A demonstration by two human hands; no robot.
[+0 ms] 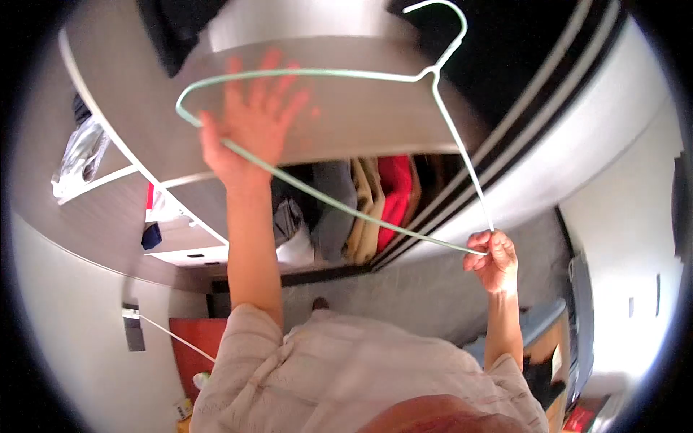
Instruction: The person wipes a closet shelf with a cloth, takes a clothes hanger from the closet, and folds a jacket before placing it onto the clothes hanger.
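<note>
A pale green clothes hanger [328,195] is held up in front of the wardrobe, with its hook toward the top right. My right hand [494,260] pinches one corner of it between thumb and fingers. My left hand [253,130] is raised near the opposite corner, fingers spread wide. The upper bar crosses in front of those fingers, while the thumb overlaps the wire at the corner. No garment hangs on the hanger. Behind it is a grey-brown wardrobe panel [361,123], partly smeared by blur.
Folded clothes, including a red garment [393,189] and beige garments [367,202], fill the compartment below the panel. Side shelves [105,184] at left hold a plastic-wrapped item [81,155]. Dark sliding-door rails [530,101] run along the right. A red board-like surface [193,346] stands lower left.
</note>
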